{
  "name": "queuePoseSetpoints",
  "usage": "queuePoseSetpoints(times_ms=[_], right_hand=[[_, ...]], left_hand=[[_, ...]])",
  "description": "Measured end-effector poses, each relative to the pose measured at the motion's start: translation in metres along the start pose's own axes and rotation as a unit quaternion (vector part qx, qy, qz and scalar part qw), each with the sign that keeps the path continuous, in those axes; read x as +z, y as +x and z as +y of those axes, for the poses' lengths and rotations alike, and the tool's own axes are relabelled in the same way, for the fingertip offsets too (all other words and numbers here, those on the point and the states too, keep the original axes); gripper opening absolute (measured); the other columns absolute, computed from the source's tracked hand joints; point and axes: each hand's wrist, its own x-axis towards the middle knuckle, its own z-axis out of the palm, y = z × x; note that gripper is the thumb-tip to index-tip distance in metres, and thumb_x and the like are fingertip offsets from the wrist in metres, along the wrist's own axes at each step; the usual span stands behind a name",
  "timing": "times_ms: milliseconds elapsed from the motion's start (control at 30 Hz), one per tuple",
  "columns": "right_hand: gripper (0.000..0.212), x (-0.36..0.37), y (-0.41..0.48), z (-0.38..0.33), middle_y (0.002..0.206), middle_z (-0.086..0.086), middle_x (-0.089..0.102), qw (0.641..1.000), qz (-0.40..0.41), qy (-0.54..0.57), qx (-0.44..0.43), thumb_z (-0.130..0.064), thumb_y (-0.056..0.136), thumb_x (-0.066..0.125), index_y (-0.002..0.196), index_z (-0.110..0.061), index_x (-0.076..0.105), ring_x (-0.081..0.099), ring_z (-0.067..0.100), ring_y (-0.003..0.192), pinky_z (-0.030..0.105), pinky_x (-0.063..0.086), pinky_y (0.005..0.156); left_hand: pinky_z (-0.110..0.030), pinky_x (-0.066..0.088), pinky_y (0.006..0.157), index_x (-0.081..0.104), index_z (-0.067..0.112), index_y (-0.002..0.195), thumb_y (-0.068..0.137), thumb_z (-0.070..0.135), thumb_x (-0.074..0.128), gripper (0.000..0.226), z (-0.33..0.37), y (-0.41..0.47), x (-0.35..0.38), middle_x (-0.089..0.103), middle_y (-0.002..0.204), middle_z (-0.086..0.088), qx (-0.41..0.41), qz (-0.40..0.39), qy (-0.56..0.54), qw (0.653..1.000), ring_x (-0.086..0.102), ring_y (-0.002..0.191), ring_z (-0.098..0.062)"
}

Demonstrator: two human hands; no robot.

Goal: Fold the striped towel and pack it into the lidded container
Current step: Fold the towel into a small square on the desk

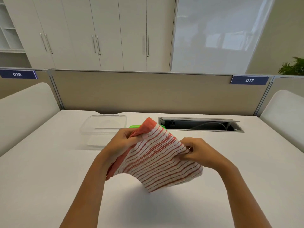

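The striped towel, white with orange-red stripes and a plain orange edge, hangs folded above the white table. My left hand pinches its upper left corner. My right hand pinches its right corner. A clear plastic container stands open behind my left hand. A green piece, possibly the lid, peeks out behind the towel, mostly hidden.
An open cable slot is set into the table at the back right. A beige partition closes the far edge. White chair backs stand at both sides.
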Motion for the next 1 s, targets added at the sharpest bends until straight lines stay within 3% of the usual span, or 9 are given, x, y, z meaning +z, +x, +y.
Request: queuePoseSetpoints(times_ms=[100,233,300,367,433,600,800,933,1000], right_hand=[[0.022,0.007,-0.003,0.019,0.095,-0.023,0.062,0.999,0.0,0.029,0.032,-0.024,0.082,0.069,0.09,-0.043,0.062,0.061,0.005,0.091,0.01,0.05,0.07],[0.018,0.015,-0.012,0.027,0.092,-0.028,0.07,0.981,0.066,0.179,0.039,-0.046,0.076,0.066,0.091,-0.054,0.064,0.066,-0.002,0.091,0.008,0.053,0.067],[0.025,0.024,-0.013,0.03,0.1,-0.023,0.071,0.94,0.123,0.316,0.027,-0.044,0.075,0.064,0.1,-0.047,0.064,0.066,-0.004,0.094,0.011,0.054,0.071],[0.026,0.033,-0.011,0.033,0.104,-0.005,0.072,0.866,0.154,0.475,0.003,-0.032,0.082,0.06,0.107,-0.027,0.065,0.068,0.01,0.096,0.023,0.056,0.078],[0.03,0.043,-0.01,0.028,0.102,0.004,0.071,0.827,0.16,0.54,0.011,-0.03,0.084,0.055,0.109,-0.015,0.063,0.068,0.019,0.094,0.029,0.057,0.076],[0.033,0.053,-0.006,0.018,0.098,-0.013,0.073,0.871,0.17,0.453,0.082,-0.044,0.075,0.058,0.105,-0.03,0.06,0.072,0.012,0.089,0.021,0.058,0.064],[0.018,0.034,-0.002,0.018,0.087,-0.01,0.075,0.884,0.186,0.416,0.101,-0.035,0.091,0.05,0.103,-0.029,0.062,0.073,0.012,0.077,0.018,0.056,0.056],[0.02,0.031,-0.001,0.024,0.086,-0.005,0.076,0.883,0.172,0.421,0.114,-0.035,0.092,0.05,0.1,-0.025,0.066,0.074,0.014,0.076,0.02,0.056,0.057],[0.02,0.031,-0.002,0.03,0.082,-0.004,0.077,0.88,0.173,0.422,0.135,-0.035,0.092,0.051,0.096,-0.024,0.067,0.074,0.013,0.073,0.02,0.055,0.055]], left_hand=[[-0.028,0.059,0.07,0.075,0.028,0.096,0.081,0.031,0.065,0.019,0.017,-0.005,0.003,0.078,0.092,0.001,0.029,-0.006,-0.029,0.999,0.074,0.084,-0.023],[-0.026,0.058,0.068,0.075,0.019,0.095,0.076,0.033,0.067,0.025,0.034,-0.011,0.007,0.078,0.092,-0.003,0.063,0.012,-0.098,0.993,0.074,0.085,-0.024],[-0.027,0.058,0.065,0.074,0.013,0.096,0.077,0.03,0.067,0.026,0.037,-0.01,0.008,0.078,0.092,-0.009,0.059,0.027,-0.159,0.985,0.074,0.083,-0.026],[-0.029,0.059,0.065,0.074,0.012,0.096,0.076,0.03,0.068,0.027,0.037,-0.006,0.009,0.077,0.093,-0.01,0.043,0.049,-0.204,0.977,0.074,0.081,-0.025],[-0.026,0.059,0.064,0.074,0.014,0.096,0.074,0.035,0.066,0.032,0.034,0.0,0.01,0.077,0.095,-0.008,0.02,0.068,-0.234,0.97,0.074,0.082,-0.022],[-0.034,0.06,0.07,0.07,0.016,0.104,0.086,0.04,0.057,0.033,0.002,0.016,0.005,0.077,0.098,-0.007,-0.102,0.088,-0.306,0.942,0.074,0.087,-0.023],[-0.045,0.053,0.072,0.064,0.008,0.103,0.094,0.028,0.047,0.028,-0.048,0.026,0.002,0.076,0.081,-0.013,-0.243,0.091,-0.397,0.88,0.07,0.076,-0.025],[-0.045,0.055,0.071,0.073,0.003,0.089,0.093,0.031,0.044,0.041,-0.08,0.018,0.013,0.076,0.079,-0.019,-0.324,0.039,-0.42,0.847,0.074,0.069,-0.031],[-0.04,0.06,0.065,0.072,0.0,0.096,0.09,0.03,0.048,0.039,-0.091,0.011,0.017,0.075,0.082,-0.02,-0.343,-0.002,-0.421,0.839,0.073,0.069,-0.031]])
